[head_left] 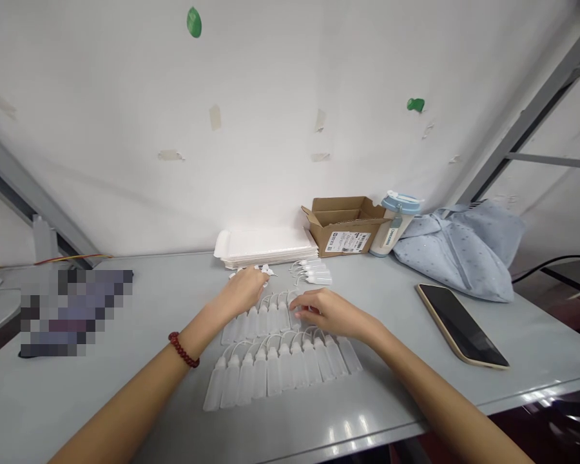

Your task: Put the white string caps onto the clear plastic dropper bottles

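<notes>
Two rows of translucent plastic squeeze bottles with thin curved white spouts lie on the grey table. The front row (273,370) is fuller; the back row (256,323) is partly covered by my hands. My left hand (245,290) is closed, fingertips down at small white pieces (265,269) behind the back row; whatever it grips is hidden. My right hand (326,310) has its bent fingers and thumb around the bottle (294,319) at the right end of the back row. Several more bottles (316,274) lie sideways just beyond my right hand.
Behind the bottles sits a stack of white packaging (270,246) against the wall. Right of it are an open cardboard box (348,235), a tumbler (396,222) and a light blue cloth bag (457,251). A phone (464,325) lies at right; a blurred-out item (77,312) at left.
</notes>
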Action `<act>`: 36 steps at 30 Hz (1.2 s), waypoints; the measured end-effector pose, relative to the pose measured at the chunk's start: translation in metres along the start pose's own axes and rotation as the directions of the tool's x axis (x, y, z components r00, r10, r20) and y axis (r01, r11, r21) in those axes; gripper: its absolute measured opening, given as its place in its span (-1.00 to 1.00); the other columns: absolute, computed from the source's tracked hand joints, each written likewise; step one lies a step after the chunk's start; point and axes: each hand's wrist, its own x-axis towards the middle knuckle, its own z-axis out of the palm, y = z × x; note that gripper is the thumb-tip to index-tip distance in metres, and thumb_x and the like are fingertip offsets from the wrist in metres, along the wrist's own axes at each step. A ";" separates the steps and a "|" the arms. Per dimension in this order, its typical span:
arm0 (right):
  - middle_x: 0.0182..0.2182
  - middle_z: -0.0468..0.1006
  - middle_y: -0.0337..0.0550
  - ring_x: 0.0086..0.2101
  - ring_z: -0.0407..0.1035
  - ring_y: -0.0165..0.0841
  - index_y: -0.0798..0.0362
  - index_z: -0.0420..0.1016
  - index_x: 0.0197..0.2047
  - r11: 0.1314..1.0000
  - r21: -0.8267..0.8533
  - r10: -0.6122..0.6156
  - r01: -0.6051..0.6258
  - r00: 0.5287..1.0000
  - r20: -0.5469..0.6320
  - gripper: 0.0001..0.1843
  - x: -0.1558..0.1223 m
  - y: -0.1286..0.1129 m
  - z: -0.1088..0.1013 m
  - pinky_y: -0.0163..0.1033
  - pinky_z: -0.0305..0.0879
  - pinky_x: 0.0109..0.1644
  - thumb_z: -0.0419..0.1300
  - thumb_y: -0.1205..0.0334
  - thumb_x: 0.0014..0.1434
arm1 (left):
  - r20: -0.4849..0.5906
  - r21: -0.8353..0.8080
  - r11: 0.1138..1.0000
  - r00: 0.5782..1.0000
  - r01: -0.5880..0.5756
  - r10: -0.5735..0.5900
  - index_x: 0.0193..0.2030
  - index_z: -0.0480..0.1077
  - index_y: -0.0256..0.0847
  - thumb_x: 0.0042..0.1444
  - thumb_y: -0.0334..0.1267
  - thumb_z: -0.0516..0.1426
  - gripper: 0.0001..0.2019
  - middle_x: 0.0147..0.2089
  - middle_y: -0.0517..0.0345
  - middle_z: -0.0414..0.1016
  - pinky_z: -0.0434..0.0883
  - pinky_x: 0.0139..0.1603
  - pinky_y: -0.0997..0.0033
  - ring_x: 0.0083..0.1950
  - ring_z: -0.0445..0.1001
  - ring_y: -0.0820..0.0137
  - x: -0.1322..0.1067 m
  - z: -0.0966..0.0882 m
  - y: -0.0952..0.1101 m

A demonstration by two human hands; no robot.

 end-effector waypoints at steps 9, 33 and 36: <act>-0.39 0.53 -0.20 -0.41 0.34 -0.38 -0.02 0.51 -0.13 1.000 -0.008 -0.004 0.004 1.000 0.017 -0.74 0.000 0.000 0.001 -0.31 0.21 -0.32 0.00 0.26 0.24 | -0.080 -0.046 0.998 0.996 -0.041 0.037 -0.26 0.42 -0.21 0.15 -0.31 -0.02 -0.80 -0.30 -0.03 0.45 0.25 -0.20 0.27 -0.17 0.36 0.16 -0.017 -0.014 0.005; -0.32 0.45 -0.10 -0.31 0.37 -0.34 0.01 0.45 -0.08 0.982 -0.189 -0.015 -0.001 0.997 -0.081 -0.71 0.006 0.006 0.011 -0.25 0.28 -0.22 -0.06 0.17 0.30 | -0.382 -0.348 0.937 0.916 -0.019 -0.123 -0.21 0.38 -0.20 0.17 -0.22 0.02 -0.83 -0.35 0.13 0.38 0.30 -0.25 0.36 -0.20 0.33 0.30 -0.076 0.001 0.006; -0.29 0.45 -0.09 -0.31 0.38 -0.33 0.01 0.42 -0.05 0.982 -0.185 -0.053 0.026 0.989 -0.138 -0.74 0.006 0.007 0.011 -0.24 0.30 -0.25 -0.01 0.18 0.28 | -0.361 -0.399 0.917 0.919 0.000 -0.157 -0.23 0.41 -0.19 0.16 -0.19 0.04 -0.82 -0.33 0.13 0.42 0.31 -0.26 0.38 -0.20 0.35 0.30 -0.077 -0.004 0.011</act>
